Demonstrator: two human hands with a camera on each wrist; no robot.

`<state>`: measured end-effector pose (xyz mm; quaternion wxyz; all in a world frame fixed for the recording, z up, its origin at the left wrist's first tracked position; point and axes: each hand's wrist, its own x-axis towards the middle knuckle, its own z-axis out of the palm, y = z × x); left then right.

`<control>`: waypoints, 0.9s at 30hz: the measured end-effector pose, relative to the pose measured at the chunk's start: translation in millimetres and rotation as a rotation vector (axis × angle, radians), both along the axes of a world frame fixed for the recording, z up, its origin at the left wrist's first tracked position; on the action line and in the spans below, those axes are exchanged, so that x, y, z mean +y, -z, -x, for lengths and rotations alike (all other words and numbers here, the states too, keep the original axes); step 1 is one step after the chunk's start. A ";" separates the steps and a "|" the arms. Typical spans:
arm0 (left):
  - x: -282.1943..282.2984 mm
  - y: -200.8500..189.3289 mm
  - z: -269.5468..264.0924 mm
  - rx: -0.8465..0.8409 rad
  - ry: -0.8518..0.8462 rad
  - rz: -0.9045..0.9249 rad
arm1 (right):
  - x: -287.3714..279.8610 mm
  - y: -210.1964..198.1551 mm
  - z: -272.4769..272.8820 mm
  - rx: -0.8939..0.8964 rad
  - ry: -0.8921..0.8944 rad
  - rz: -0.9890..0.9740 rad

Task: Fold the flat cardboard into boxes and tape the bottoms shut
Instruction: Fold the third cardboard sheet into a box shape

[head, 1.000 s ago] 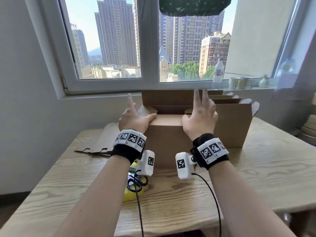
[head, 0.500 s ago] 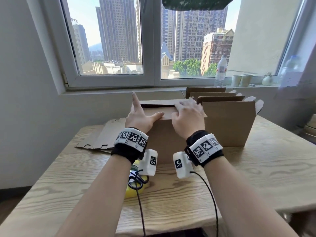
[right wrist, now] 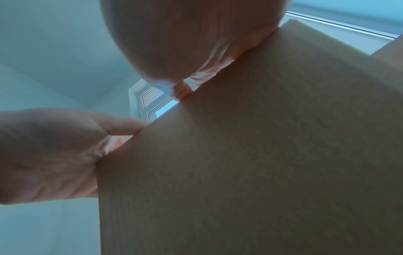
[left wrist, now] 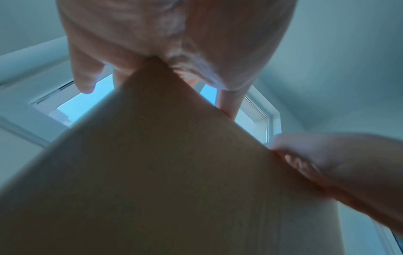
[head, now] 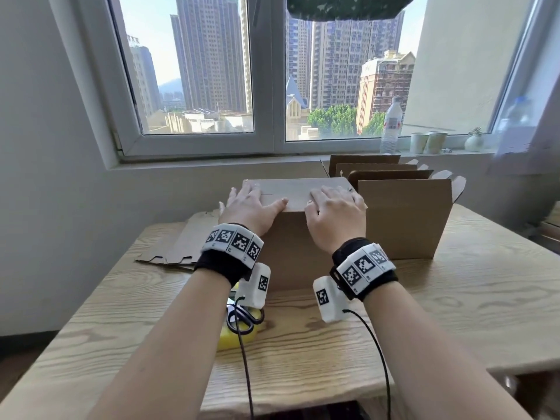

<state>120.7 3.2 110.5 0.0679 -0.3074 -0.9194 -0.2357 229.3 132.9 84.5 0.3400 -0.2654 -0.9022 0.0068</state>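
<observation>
Atop the box, left hand and right hand press flat, fingers extended — untaped flaps may spring open once released.

We find no readable text, brand or number in any view. The wristbands behind the fingers carry black-and-white square marker patterns only, as do the white camera housings below the wrists; these are codes, not letters. The bottle on the windowsill beyond the fingers bears a label too small and blurred to read.
</observation>
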 end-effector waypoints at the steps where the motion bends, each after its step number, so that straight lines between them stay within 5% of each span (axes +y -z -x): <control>1: 0.3 -0.2 -0.6 0.034 -0.015 0.048 | -1.2 0.8 0.7 -0.002 0.014 -0.005; 8: -0.7 -3.0 3.7 0.076 0.024 0.136 | -2.4 1.3 8.7 0.001 0.046 -0.017; 16: -1.4 1.9 7.2 0.052 0.062 0.026 | 2.6 7.2 10.4 0.050 0.009 -0.030; 22: -13.6 4.8 7.5 -0.070 0.189 -0.413 | -8.8 11.7 10.2 0.338 -0.281 0.125; 27: -34.1 4.0 5.4 -0.091 0.232 -0.517 | -32.6 19.7 18.2 0.532 -0.390 0.146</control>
